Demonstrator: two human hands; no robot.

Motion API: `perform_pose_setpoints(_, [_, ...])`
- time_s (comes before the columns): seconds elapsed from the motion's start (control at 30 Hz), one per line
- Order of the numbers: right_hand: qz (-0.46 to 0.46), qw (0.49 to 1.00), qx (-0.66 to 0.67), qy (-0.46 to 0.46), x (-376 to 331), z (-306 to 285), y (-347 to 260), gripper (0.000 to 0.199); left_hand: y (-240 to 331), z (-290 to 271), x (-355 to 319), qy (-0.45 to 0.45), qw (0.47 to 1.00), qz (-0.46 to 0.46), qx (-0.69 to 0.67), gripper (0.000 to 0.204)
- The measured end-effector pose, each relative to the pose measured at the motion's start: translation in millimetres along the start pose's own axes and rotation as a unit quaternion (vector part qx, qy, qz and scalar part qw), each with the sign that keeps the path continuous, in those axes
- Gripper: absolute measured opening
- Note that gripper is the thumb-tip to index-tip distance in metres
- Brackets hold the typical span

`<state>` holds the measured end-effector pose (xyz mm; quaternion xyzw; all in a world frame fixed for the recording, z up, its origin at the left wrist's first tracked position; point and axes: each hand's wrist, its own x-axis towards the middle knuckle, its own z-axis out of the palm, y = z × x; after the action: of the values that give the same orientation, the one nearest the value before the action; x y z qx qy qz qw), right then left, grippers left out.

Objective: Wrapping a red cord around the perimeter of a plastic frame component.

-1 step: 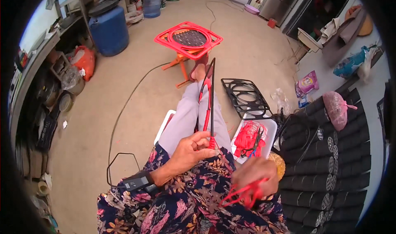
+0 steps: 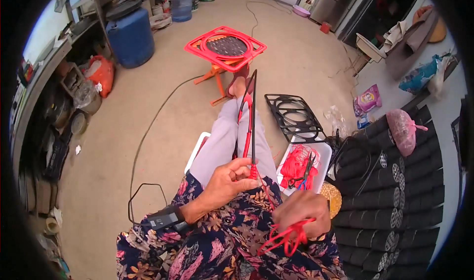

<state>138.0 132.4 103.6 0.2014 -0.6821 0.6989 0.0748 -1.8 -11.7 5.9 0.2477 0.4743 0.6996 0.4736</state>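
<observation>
Her left hand pinched the stiff, light frame at its base; right hand gripped limp red cord

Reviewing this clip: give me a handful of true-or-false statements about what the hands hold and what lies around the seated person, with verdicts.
1. The left hand grips the lower end of a thin black and red frame held edge-on. True.
2. The right hand holds blue cord. False: it holds red cord.
3. A white tray with red cord and scissors lies on the floor at the person's right. True.
4. The red frame on the orange stool lies flat on the floor. False: it rests on top of the stool.
5. A black frame lies flat on the floor beyond the tray. True.
</observation>
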Motion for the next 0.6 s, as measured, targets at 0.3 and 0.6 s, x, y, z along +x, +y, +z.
perform_pose_setpoints(0.3, [0.114,0.933,-0.029,0.341,11,-35,19,0.022,11,-24,7,0.083,0.991,0.101,0.020,0.051])
perform_pose_setpoints(0.6, [0.095,0.897,-0.411,0.131,65,-41,60,0.021,44,-22,24,0.172,0.971,0.163,0.031,0.030])
